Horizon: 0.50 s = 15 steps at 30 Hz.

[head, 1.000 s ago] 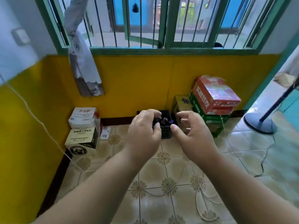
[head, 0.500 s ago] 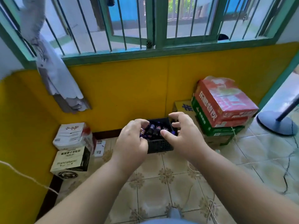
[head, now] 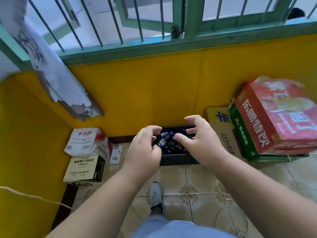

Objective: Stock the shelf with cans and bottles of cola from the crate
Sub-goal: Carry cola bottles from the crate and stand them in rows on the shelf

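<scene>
1. Cola bottles (head: 166,141) fill a black crate (head: 178,158) on the tiled floor (head: 197,182), against the yellow wall.
2. Both arms reach toward the crate: the left hand (head: 143,152) has loosely curled fingers holding nothing, the right hand (head: 201,143) has fingers spread.
3. Stacked cartons (head: 85,152) stand left; a red case (head: 277,117) tops boxes at right.

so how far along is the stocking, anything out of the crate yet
Nothing looks done: the black crate on the floor by the yellow wall is full of cola bottles. In hand: nothing. The left hand and right hand are stretched toward the crate, fingers curled but gripping nothing. Left: lifting every bottle and placing it; no shelf is in view.
</scene>
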Motion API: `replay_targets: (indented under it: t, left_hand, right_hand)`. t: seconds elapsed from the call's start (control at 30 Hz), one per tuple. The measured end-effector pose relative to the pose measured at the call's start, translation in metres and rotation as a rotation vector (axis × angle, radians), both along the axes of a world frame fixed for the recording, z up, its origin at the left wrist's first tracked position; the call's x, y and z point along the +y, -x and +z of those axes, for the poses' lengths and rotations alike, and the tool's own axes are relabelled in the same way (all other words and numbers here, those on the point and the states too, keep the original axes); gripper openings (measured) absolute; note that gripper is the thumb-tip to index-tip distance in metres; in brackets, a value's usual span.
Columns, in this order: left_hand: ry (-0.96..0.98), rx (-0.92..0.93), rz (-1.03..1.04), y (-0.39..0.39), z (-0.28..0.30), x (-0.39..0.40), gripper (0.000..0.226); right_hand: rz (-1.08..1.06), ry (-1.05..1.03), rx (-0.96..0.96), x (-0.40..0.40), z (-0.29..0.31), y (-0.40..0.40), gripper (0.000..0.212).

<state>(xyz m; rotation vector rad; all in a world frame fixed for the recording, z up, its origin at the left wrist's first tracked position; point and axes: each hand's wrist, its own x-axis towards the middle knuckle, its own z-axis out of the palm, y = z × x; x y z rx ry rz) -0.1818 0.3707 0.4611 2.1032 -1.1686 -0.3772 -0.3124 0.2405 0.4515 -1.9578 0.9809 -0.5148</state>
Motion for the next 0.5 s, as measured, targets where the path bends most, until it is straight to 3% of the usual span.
replay_targets:
  t: [0.5]
  left_hand:
    - [-0.090,0.173,-0.281,-0.150,-0.074,-0.246,0.036]
  right_hand:
    - [-0.333,-0.100,0.085,-0.176,-0.059,-0.118,0.050]
